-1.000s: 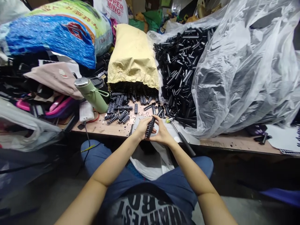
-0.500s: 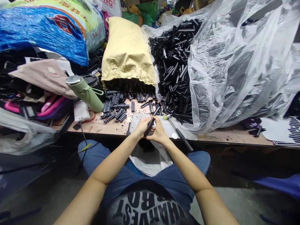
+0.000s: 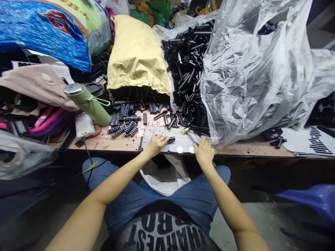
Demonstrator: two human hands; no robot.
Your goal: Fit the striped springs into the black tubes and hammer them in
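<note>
My left hand is closed around a black tube, whose right end sticks out beyond the fingers. The tube lies sideways at a pale plate on the bench edge. To the right, my right hand wraps round the handle of a hammer. The hammer's head, with a yellow-green face, points away from me and rests at the plate's far right. Several loose black tubes lie just past the plate. Ribbed black-and-white pieces are heaped to the left.
A yellow sack lies open toward me behind the ribbed pieces. Right of it, black tubes spill from a clear plastic bag. A green bottle leans at the left beside a white power bank. A white bag hangs below the bench edge.
My hands have parted. The left keeps the black tube, now turned sideways and lower at the plate. My right hand has let go of the tube, moved right and taken the hammer's handle.
</note>
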